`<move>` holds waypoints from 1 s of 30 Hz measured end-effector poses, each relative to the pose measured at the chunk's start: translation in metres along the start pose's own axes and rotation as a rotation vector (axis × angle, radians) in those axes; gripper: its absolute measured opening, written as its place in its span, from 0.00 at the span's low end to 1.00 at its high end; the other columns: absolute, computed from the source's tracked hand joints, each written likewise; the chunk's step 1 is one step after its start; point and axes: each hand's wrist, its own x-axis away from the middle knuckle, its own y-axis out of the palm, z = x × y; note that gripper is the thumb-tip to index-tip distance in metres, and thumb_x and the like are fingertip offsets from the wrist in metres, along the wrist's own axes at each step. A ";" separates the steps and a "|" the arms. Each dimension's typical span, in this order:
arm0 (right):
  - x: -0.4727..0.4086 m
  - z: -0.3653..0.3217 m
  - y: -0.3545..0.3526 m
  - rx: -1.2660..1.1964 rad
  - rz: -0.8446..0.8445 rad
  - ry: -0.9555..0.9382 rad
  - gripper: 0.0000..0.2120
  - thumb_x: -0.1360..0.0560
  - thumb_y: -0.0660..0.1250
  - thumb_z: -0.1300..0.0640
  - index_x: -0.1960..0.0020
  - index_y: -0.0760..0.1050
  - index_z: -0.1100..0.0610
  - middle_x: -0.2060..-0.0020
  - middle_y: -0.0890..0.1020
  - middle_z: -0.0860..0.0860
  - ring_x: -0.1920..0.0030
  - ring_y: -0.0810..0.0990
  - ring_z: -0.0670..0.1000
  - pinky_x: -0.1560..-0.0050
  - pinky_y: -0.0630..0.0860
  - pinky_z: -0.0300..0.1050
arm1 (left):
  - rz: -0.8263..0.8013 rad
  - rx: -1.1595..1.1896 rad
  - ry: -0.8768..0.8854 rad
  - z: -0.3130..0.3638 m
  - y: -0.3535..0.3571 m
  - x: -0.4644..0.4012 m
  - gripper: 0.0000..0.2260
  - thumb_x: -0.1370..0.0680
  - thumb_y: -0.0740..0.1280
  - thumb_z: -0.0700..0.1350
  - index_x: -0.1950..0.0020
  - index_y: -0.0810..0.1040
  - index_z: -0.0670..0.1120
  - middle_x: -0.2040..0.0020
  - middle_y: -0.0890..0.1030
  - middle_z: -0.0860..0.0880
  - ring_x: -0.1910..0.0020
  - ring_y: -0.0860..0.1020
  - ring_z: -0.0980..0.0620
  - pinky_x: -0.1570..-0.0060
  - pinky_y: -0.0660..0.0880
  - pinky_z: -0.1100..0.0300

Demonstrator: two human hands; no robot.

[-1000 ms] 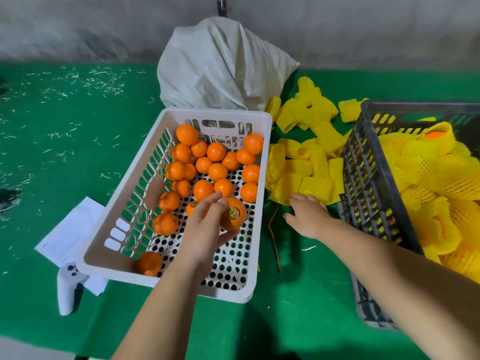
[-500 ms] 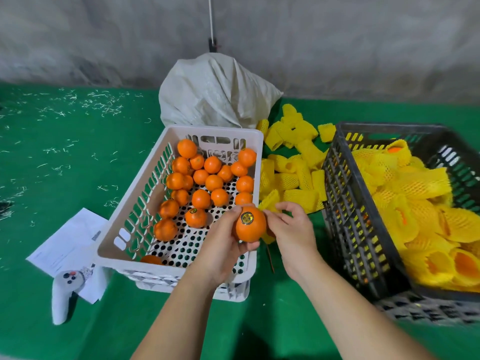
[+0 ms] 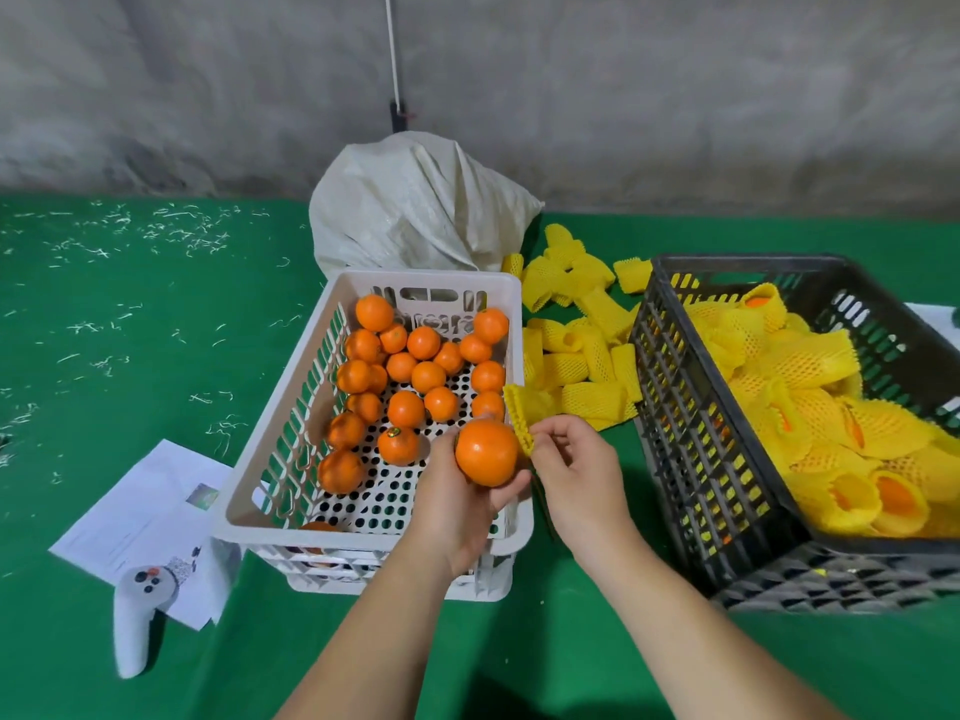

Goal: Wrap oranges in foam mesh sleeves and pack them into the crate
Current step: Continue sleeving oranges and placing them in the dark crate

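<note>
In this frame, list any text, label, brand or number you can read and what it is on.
Nothing can be read.
White basket end wall: raised moulded marks, too blurred.
Papers: faint print and a small picture, too small.
Orange in the basket: a small sticker, unreadable.

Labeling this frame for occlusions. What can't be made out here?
- Head view: the right hand pinches a foam sleeve; its lower end is hidden behind the held orange.
- Left hand covers that orange's underside.
- Black crate: right side cut off by the frame edge.
- Printing on the papers: too small to read.
</note>
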 end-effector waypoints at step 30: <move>0.008 -0.013 -0.021 -0.086 -0.179 0.092 0.05 0.23 0.71 0.55 0.54 0.83 0.46 0.59 0.85 0.47 0.56 0.84 0.49 0.54 0.84 0.48 | -0.356 -0.076 -0.031 0.000 -0.017 0.003 0.16 0.25 0.71 0.61 0.44 0.84 0.51 0.40 0.82 0.38 0.52 0.83 0.39 0.63 0.81 0.52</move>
